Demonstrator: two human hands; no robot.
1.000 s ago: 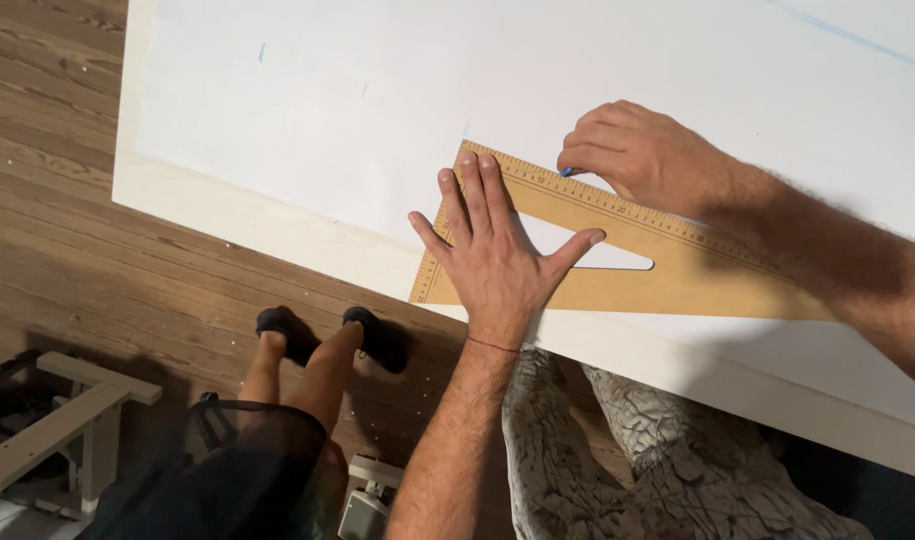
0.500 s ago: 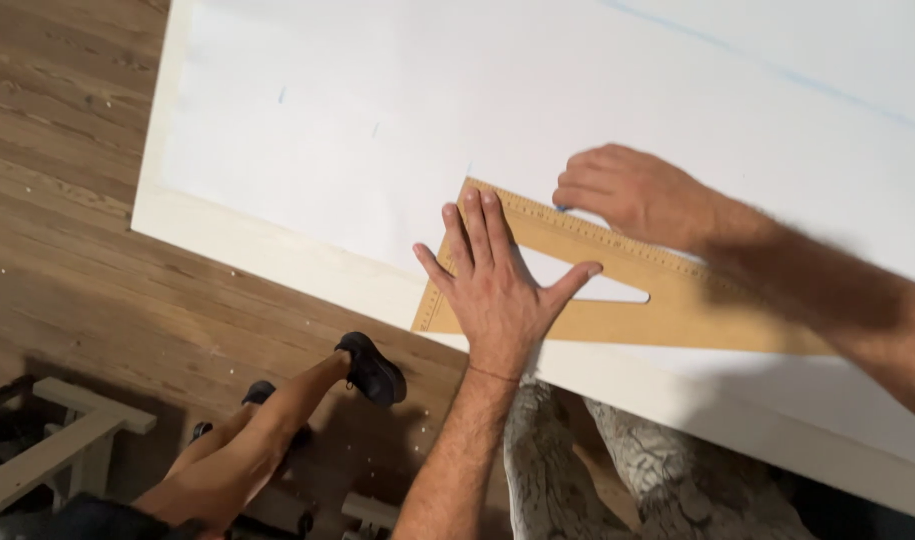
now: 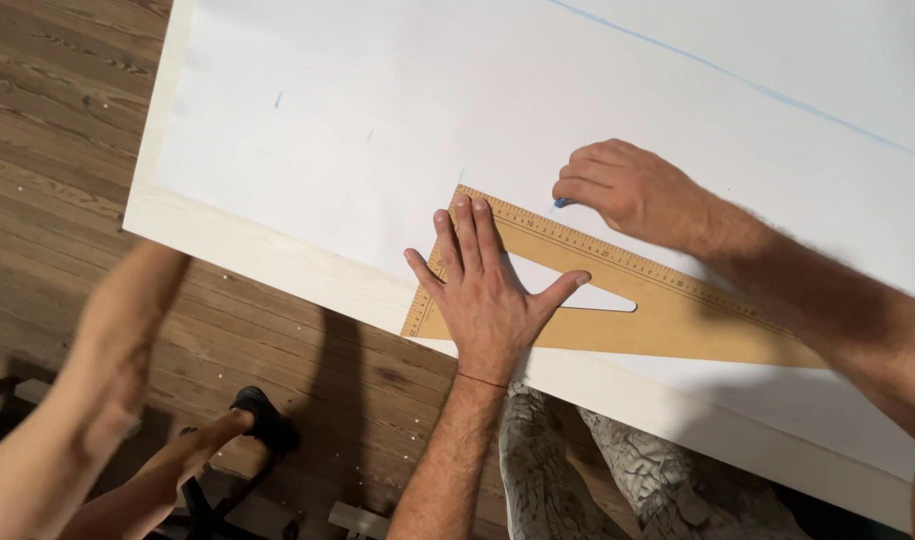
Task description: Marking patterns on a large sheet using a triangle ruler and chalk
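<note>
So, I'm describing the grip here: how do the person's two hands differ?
The left hand lies flat with fingers spread on the wooden set square; the right hand is curled, pinching a blue marking tool at the square's ruled edge. Left presses on wood; right rests on the white sheet. Both are bare.

- The head camera is looking steeply down from above, close over the white board [image 3: 278,250] and wooden set square [image 3: 678,310].
- It is facing toward twelve o'clock, with wooden floor [image 3: 58,150] lying at nine o'clock.
- It is working alone, sharing nothing with another view.
</note>
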